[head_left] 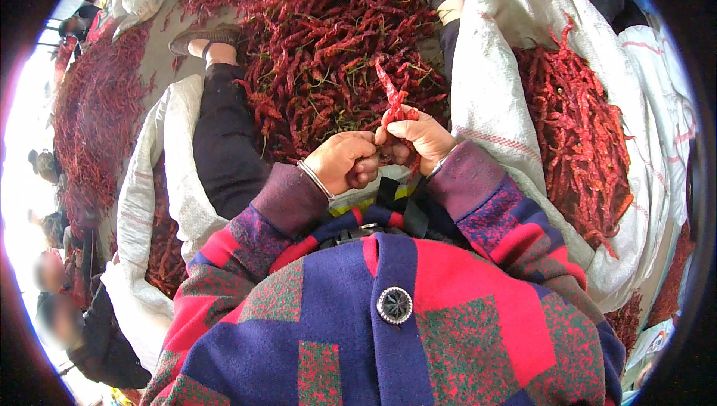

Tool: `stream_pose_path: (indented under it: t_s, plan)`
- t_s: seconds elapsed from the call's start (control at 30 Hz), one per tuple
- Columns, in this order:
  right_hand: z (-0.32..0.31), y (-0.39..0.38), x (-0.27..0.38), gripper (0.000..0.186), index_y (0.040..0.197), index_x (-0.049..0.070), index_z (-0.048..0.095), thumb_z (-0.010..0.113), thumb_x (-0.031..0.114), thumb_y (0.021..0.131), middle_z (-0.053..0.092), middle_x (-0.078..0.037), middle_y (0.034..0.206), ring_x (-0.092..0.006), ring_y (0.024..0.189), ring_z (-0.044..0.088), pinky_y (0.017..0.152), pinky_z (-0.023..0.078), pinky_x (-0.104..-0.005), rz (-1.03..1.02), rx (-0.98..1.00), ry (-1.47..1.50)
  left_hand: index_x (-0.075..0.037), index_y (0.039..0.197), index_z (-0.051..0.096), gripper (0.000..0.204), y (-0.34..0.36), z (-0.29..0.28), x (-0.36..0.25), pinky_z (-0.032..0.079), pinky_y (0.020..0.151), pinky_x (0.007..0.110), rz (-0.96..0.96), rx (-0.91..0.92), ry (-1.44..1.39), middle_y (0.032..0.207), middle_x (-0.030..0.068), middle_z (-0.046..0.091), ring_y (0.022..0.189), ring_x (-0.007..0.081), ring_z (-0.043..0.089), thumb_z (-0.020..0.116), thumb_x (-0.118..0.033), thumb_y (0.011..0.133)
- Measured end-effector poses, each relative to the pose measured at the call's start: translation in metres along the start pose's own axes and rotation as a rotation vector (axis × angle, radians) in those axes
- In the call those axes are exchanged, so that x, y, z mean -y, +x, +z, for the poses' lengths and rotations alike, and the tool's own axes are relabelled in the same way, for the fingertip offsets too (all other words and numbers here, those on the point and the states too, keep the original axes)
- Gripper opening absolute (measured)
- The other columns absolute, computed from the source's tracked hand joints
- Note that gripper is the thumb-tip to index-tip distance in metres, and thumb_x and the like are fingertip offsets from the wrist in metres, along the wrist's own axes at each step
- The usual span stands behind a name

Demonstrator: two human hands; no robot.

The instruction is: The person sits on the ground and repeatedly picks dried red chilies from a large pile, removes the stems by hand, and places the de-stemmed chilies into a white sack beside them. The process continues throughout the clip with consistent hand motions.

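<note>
— How much is sorted?
— One dried chilli (391,96) is pinched by the right hand (418,139), the left hand (345,161) clenched at it; a large heap (328,47) remains, the right sack (575,129) partly filled.

A long, wrinkled, dried red chili (390,96) stands nearly upright, tip tilted left, its lower end pinched between both hands.

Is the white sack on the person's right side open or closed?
Open: the white sack has its mouth spread wide, showing dried red chillies inside.

Chili heap (336,40) blocks ahead; white sacks (508,70) flank sides; legs (220,144) crowd left.
</note>
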State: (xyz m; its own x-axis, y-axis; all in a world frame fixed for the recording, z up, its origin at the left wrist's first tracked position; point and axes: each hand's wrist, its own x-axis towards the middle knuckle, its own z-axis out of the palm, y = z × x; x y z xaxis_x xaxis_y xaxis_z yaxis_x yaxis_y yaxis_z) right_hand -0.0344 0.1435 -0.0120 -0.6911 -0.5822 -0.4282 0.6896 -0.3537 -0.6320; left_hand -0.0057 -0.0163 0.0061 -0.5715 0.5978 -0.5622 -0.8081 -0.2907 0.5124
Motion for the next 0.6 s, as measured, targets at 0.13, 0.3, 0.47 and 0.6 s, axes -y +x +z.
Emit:
stream_pose_path:
  t_s: [0.13, 0.3, 0.47, 0.6]
  plan:
    - [0.008, -0.005, 0.005, 0.005, 0.071, 0.007, 0.049, 0.047, 0.01, 0.074, 0.052, -0.004, 0.061, -0.0108, 0.044, 0.043, 0.038, 0.033, -0.0219, 0.003, 0.026, 0.064, -0.009, 0.077, 0.044, 0.013, 0.001, 0.005, -0.006, 0.021, 0.036, 0.02, 0.032, 0.017, 0.056, 0.048, -0.0038, 0.029, 0.039, 0.0055, 0.025, 0.037, -0.002, 0.068]
    - [0.038, -0.007, 0.045, 0.006, 0.069, 0.008, 0.049, 0.045, 0.009, 0.073, 0.048, 0.0, 0.056, -0.0061, 0.042, 0.039, 0.037, 0.03, -0.0175, -0.167, 0.162, 0.018, -0.005, 0.077, 0.048, 0.014, -0.005, 0.025, -0.041, 0.02, 0.033, 0.02, 0.227, 0.026, 0.08, 0.05, -0.0014, 0.035, 0.037, 0.0053, 0.027, 0.038, -0.002, 0.068]
    - [0.06, -0.02, 0.079, 0.004, 0.073, 0.007, 0.048, 0.046, 0.01, 0.073, 0.049, -0.002, 0.058, -0.0065, 0.042, 0.038, 0.037, 0.029, -0.0176, -0.274, 0.297, -0.018, -0.001, 0.071, 0.048, 0.013, -0.02, 0.044, -0.068, 0.021, 0.036, 0.021, 0.338, 0.211, 0.102, 0.046, -0.001, 0.032, 0.036, 0.0063, 0.023, 0.036, 0.001, 0.067]
    - [0.06, -0.029, 0.082, 0.007, 0.078, 0.007, 0.045, 0.047, 0.012, 0.073, 0.044, 0.0, 0.059, -0.0052, 0.042, 0.035, 0.04, 0.032, -0.0175, -0.254, 0.365, -0.068, -0.001, 0.069, 0.048, 0.013, -0.022, 0.049, -0.065, 0.021, 0.036, 0.022, 0.304, 0.202, 0.118, 0.044, -0.001, 0.031, 0.036, 0.007, 0.023, 0.036, 0.0, 0.067]
